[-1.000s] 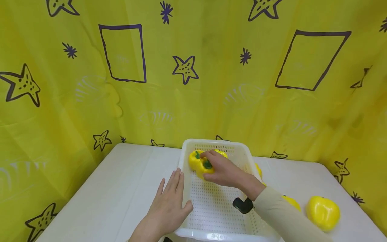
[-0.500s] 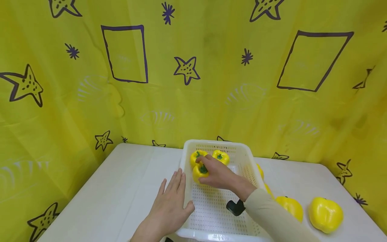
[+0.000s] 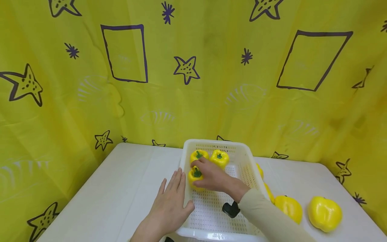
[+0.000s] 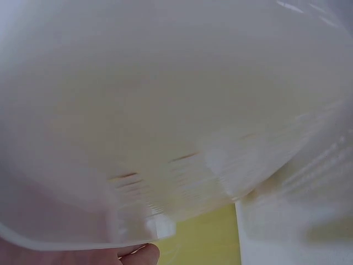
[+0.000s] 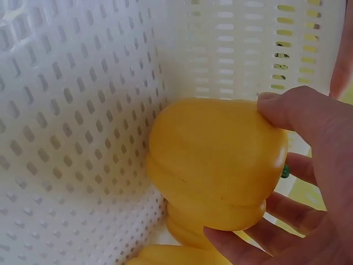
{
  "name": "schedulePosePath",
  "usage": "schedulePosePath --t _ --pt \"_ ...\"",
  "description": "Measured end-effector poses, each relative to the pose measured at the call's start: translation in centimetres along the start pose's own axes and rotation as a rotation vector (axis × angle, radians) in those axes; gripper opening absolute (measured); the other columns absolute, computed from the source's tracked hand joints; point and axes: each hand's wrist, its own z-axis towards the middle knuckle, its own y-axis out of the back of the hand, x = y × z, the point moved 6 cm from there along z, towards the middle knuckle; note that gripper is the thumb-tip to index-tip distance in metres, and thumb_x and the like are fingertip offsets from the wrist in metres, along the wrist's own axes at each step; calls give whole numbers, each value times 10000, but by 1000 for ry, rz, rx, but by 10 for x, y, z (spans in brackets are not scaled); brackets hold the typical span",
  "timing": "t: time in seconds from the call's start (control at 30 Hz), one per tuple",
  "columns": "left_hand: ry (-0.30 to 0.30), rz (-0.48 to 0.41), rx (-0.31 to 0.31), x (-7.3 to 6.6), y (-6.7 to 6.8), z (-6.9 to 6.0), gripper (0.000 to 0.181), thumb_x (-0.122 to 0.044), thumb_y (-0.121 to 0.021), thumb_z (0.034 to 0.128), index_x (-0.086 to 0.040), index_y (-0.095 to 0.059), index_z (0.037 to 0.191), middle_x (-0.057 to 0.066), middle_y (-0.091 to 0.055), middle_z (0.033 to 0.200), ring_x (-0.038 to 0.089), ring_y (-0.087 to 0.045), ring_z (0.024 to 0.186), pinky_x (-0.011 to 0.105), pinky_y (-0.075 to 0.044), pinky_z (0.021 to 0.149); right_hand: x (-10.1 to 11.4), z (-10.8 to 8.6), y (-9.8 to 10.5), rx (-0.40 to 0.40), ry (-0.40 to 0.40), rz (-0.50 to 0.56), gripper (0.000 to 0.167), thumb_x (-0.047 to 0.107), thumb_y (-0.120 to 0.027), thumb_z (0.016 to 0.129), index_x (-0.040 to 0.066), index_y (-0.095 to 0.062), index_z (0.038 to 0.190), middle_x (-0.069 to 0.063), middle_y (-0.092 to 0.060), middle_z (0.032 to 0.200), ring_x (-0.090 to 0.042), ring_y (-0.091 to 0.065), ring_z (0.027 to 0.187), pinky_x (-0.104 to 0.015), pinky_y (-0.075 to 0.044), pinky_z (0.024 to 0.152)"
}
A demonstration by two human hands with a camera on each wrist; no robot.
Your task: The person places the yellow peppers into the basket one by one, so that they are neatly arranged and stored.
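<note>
My right hand point(image 3: 212, 175) reaches into the white plastic basket point(image 3: 219, 235) and grips a yellow bell pepper point(image 3: 193, 179) with a green stem. In the right wrist view the thumb and fingers curve round this bell pepper point(image 5: 215, 160), close to the perforated floor and wall. Two more yellow bell peppers, one at the back left point(image 3: 198, 155) and one to its right point(image 3: 219, 158), sit upright inside. My left hand point(image 3: 169, 203) rests against the basket's left side, fingers straight. The basket wall point(image 4: 165, 110) nearly fills the left wrist view.
To the basket's right, several yellow bell peppers lie on the white table point(image 3: 136, 178), among them a near one point(image 3: 325, 214) and one beside the sleeve point(image 3: 288, 207). A yellow patterned curtain point(image 3: 187, 101) hangs behind and at both sides.
My right hand has moved the gripped bell pepper slightly left and toward me, away from the back-left one. The back-right bell pepper shows more fully. My left hand stays in place.
</note>
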Motion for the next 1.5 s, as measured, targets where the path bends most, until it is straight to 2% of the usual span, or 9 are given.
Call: schedulePosePath --t 0.33,0.47,0.6,0.83,1.03,1.27,1.5 --pt "0 -3 16 -2 0 2 806 -441 -478 936 6 -231 1559 126 -124 1669 288 -138 1548 612 -115 1216 0 -4 -3 64 -7 1 499 199 -768 826 103 -574 1275 -99 -563 1211 -169 -556 947 -363 -532 913" --pt "3 -1 16 -2 0 2 807 -443 -478 936 9 -233 1558 127 -121 1670 288 -138 1548 612 -112 1216 1 -4 -3 48 6 1 522 191 -780 823 89 -566 1289 -102 -545 1219 -169 -562 944 -358 -538 916" --pt "0 1 14 -3 1 3 806 -442 -476 936 9 -233 1558 126 -124 1669 287 -139 1548 610 -114 1217 0 -4 0 22 -16 10 552 203 -796 818 92 -557 1303 -121 -513 1249 -178 -560 942 -366 -542 914" --pt "4 3 20 -5 1 3 809 -448 -478 939 2 -225 1562 126 -126 1669 285 -138 1548 607 -120 1218 -5 -9 3 57 -48 23 620 249 -811 809 105 -530 1342 -142 -515 1267 -197 -560 973 -406 -524 944" --pt "10 1 18 -4 1 1 813 -445 -488 936 0 -224 1563 123 -125 1670 287 -141 1547 604 -117 1220 -3 -16 17 41 -21 43 645 274 -803 814 78 -515 1356 -127 -511 1275 -204 -580 988 -410 -523 933" --pt "23 5 16 0 2 0 810 -443 -491 937 2 -230 1561 126 -123 1669 294 -149 1545 608 -113 1219 -6 -27 41 22 -11 52 548 263 -772 845 47 -549 1296 -113 -537 1191 -221 -562 953 -394 -506 869" --pt "33 -5 24 1 -1 1 819 -445 -501 931 -5 -224 1564 125 -118 1671 303 -154 1544 612 -112 1218 -14 -45 59 -21 -33 45 442 231 -759 846 102 -593 1235 -98 -555 1233 -263 -588 1071 -449 -525 940"
